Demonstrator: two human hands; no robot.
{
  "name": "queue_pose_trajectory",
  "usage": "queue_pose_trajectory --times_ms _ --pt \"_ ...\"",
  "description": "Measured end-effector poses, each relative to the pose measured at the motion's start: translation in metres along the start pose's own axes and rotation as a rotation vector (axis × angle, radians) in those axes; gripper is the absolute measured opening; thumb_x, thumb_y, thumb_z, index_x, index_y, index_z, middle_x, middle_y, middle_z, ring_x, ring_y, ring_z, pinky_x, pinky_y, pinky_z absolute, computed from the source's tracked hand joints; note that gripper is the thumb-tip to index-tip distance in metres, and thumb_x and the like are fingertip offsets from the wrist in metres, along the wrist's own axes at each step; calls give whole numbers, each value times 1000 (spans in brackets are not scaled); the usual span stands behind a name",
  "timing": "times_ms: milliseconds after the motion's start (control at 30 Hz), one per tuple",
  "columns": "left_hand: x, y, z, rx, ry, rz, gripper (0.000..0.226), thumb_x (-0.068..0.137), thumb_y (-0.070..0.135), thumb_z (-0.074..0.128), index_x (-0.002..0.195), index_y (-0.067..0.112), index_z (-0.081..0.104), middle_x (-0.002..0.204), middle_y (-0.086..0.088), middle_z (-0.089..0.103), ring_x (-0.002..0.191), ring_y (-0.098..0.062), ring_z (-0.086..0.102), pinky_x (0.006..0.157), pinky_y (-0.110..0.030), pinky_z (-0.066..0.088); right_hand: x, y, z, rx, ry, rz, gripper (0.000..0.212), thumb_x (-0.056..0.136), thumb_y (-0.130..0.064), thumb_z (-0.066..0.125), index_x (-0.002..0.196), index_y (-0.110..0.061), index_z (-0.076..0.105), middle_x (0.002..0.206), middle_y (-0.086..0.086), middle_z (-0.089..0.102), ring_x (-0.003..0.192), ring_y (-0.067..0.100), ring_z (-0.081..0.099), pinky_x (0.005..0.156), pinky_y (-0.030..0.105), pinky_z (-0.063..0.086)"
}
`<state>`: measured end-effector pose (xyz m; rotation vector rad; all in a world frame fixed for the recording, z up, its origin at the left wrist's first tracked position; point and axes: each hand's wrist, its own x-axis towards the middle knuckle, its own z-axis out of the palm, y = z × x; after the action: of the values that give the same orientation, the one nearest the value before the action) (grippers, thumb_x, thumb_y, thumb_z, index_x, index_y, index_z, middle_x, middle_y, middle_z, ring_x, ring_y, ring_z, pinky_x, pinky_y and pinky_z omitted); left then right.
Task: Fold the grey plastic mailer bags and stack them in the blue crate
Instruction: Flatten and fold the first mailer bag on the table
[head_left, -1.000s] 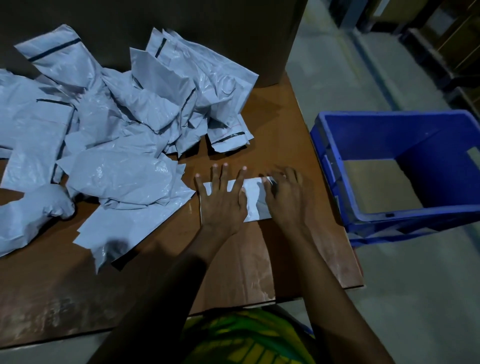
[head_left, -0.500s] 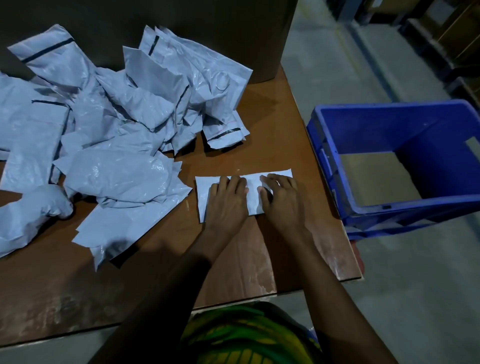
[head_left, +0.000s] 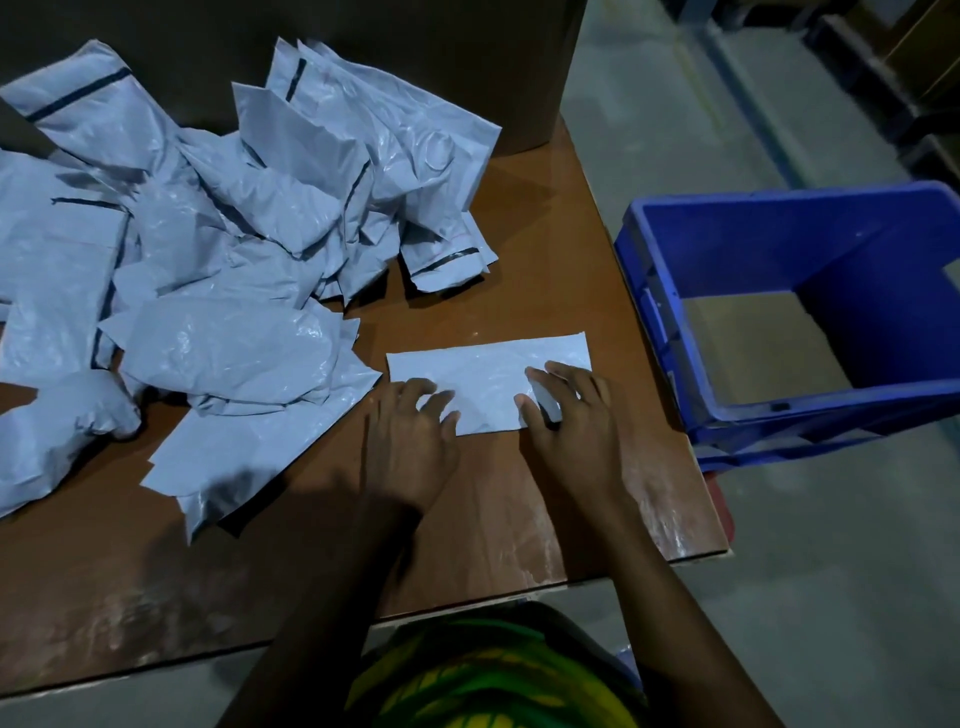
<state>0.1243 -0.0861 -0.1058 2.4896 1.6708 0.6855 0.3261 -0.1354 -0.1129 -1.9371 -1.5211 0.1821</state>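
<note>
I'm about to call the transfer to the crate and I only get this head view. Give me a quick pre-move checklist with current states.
1. Folded mailer lies on the table as a strip: ok.
2. Right hand pinches its near right part: ok.
3. Left hand grip on its left near edge: cannot tell; fingertips rest there.
4. Blue crate beside table's right edge, top open: ok.
5. Loose mailer pile clear of the folded one: cannot tell; nearly meets its left corner.

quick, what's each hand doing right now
Left hand: curled fingers on the folded bag; grip cannot be told.
Right hand: pinching the folded bag's near edge.
</note>
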Motion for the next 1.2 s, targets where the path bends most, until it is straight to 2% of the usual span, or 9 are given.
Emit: queue_pose_trajectory --times_ms 167,333,433,467,567,633,700,900,1200 --pt "-21 3 16 64 -37 37 49 97 30 41 130 8 69 136 -15 66 126 -38 61 113 -51 32 4 -32 10 -197 7 -142 27 96 -25 67 121 -15 74 131 10 66 126 30 55 107 45 46" --pt "-23 -14 11 -127 -70 42 48 100 28 39 136 12 67 142 -10 63 132 -34 57 113 -50 43 -8 -44 29 -39 -19 -166 27 102 -30 63 123 -17 74 130 6 66 127 26 54 105 43 47" --pt "-6 -17 -1 -209 87 69 48 105 26 33 122 7 74 127 -12 72 118 -36 67 99 -51 55 3 -40 13 33 -102 -121 29 103 -37 60 126 -23 73 135 -1 65 132 16 48 105 42 48" --pt "0 -15 -5 -178 135 67 43 105 23 38 126 8 72 132 -12 69 125 -34 63 102 -52 52 8 -38 8 72 -127 -103 31 105 -39 57 129 -25 71 139 -3 63 135 14 45 109 42 45" --pt "15 -5 -4 -16 26 103 55 107 35 46 158 13 40 166 -8 33 157 -29 22 125 -50 23 20 -30 3 1 -172 -136 42 109 -47 43 148 -33 54 163 -6 39 156 15 18 128 46 15" --pt "20 -1 4 94 -83 135 68 109 49 36 165 15 17 172 -8 9 160 -29 1 128 -54 12 22 -23 5 -96 -218 -124 49 109 -53 38 157 -40 38 172 -8 16 160 15 -3 129 48 -1" --pt "22 -1 13 135 -131 142 71 108 54 31 165 16 10 173 -8 2 159 -30 -5 127 -56 11 19 -18 8 -151 -226 -78 54 108 -57 37 160 -42 30 173 -8 4 159 17 -13 128 49 -6" --pt "23 -10 37 104 -140 128 65 107 50 31 164 22 19 173 -6 10 159 -32 3 126 -56 16 15 -10 20 -290 -177 -45 57 107 -59 35 161 -42 28 173 -5 9 160 25 -6 128 55 5" --pt "28 -7 37 64 -149 96 62 107 51 38 163 27 25 171 -4 15 159 -30 6 126 -53 19 26 -4 23 -280 -310 44 60 103 -70 27 159 -52 19 173 -11 0 158 18 -17 128 50 -7"
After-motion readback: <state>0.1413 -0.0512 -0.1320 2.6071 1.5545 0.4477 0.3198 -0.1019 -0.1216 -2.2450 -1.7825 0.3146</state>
